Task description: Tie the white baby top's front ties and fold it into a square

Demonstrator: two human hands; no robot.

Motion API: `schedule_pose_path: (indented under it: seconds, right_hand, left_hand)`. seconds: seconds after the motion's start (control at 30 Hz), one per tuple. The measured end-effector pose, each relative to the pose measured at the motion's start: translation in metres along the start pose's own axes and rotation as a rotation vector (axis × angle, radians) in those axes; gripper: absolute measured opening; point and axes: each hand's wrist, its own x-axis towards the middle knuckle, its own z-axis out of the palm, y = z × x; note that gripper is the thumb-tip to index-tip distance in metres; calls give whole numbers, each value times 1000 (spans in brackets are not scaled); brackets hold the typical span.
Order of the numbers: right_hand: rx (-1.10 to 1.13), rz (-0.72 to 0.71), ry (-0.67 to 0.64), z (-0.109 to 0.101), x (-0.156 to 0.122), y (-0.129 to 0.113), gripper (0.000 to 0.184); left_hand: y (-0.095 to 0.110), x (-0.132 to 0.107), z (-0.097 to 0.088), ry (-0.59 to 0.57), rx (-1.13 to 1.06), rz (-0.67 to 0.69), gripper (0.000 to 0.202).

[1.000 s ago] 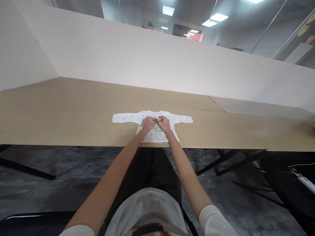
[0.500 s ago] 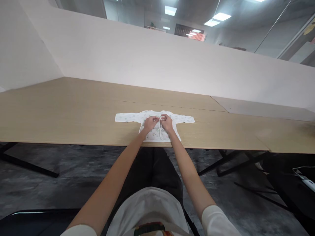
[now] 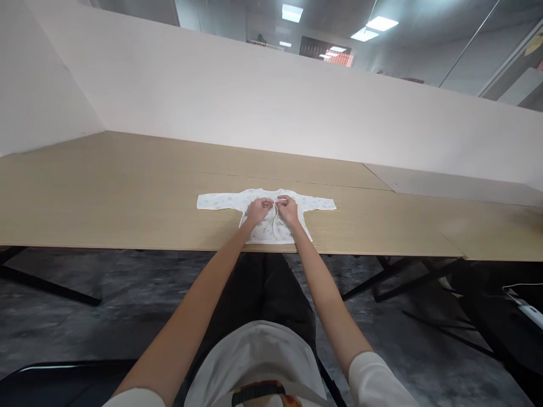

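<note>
Cloth, soft and white with faint little pictures too small to make out, makes up the tiny long-sleeved shirt [image 3: 220, 201]. It lies flat near the front edge of the smooth, pale wood table [image 3: 106, 192], both sleeves stretched out sideways. The left hand [image 3: 258, 209] and right hand [image 3: 288, 208] rest on its chest, side by side, fingers pinched on a thin white string [image 3: 275, 227] that loops down the front.

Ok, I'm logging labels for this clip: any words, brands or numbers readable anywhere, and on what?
No text can be read.
The white garment on the table carries only a faint print, too small to make out.
The wall behind shows no lettering.
</note>
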Motion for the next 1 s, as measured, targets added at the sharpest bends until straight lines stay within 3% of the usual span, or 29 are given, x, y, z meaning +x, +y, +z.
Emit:
schedule_pose_path:
  seconds: [0.27, 0.6, 0.87, 1.0]
  right_hand:
    - [20, -16, -82, 6, 8, 13, 36]
    - [25, -25, -59, 9, 7, 17, 34]
    - [40, 48, -59, 9, 10, 17, 35]
    - [15, 33, -51, 7, 10, 15, 21]
  left_hand:
    - [4, -2, -3, -11, -52, 23, 24]
    - [2, -1, -1, -9, -76, 27, 25]
    - [8, -3, -3, 9, 94, 11, 23]
    - [9, -4, -3, 6, 191, 34, 24]
